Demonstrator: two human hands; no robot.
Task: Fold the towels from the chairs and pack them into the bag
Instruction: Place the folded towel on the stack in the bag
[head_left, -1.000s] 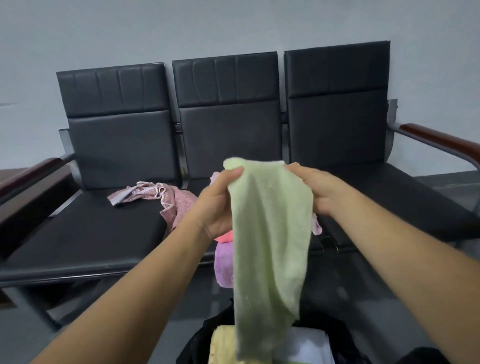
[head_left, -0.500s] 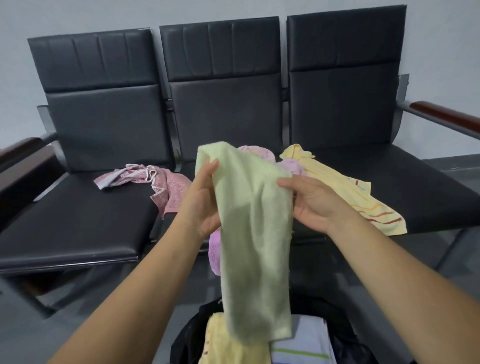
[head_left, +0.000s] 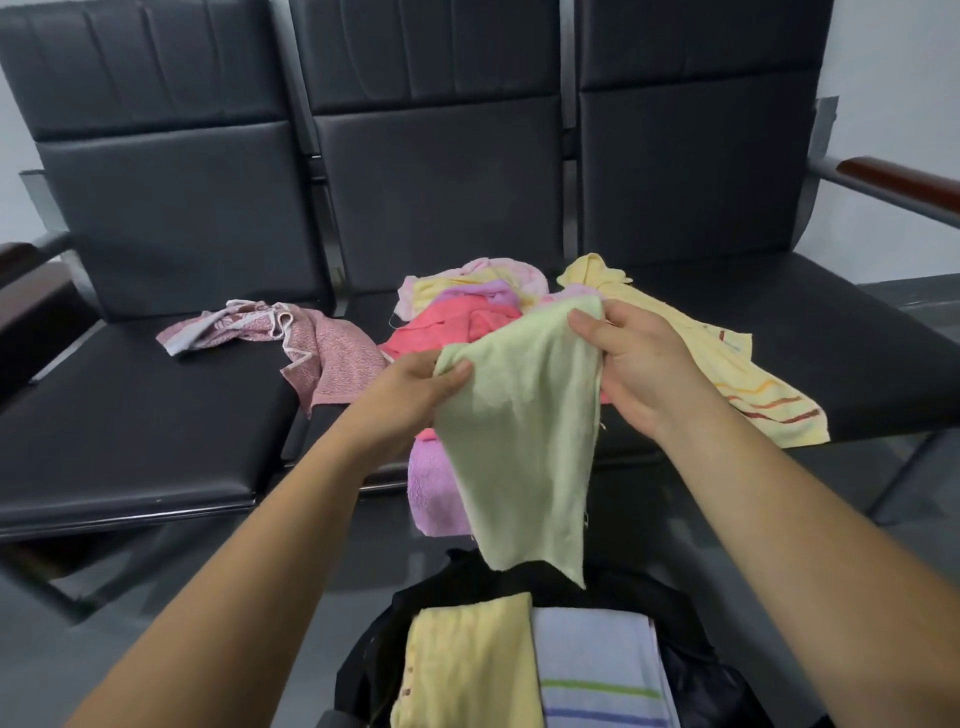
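- Bag (head_left: 696, 670): black and open at the near edge of the view. It holds a folded yellow towel (head_left: 462, 670) with a white striped towel (head_left: 597, 665) touching it on the right. Packing is judged to be partly done.
- Green towel (head_left: 524, 441): held in the air between the bag and the seats, with its lower corner just above the bag's mouth. One second ago it hung from chest height as a long narrow strip. It now sits lower and shows as a shorter, wider panel, so a fold is judged to be under way and not finished. The towel has not yet gone into the bag.
- Left hand (head_left: 415, 384): grips the towel's upper left corner, with the thumb on top and the fingers curled under. It has dropped lower than the right hand.
- Right hand (head_left: 639, 364): pinches the upper right edge, with the fingers wrapped behind the cloth. Both forearms reach forward, well apart.
- Purple towel (head_left: 434, 493): hangs over the seat front, partly behind the green towel.
- Pile (head_left: 457, 322): unfolded pink, coral and yellow cloths lie on the middle seat. A pink patterned towel (head_left: 327, 358) lies to the left and a yellow striped towel (head_left: 737, 384) to the right, so several towels remain to be folded.
- Chairs (head_left: 130, 415): three joined black seats stand against the wall.
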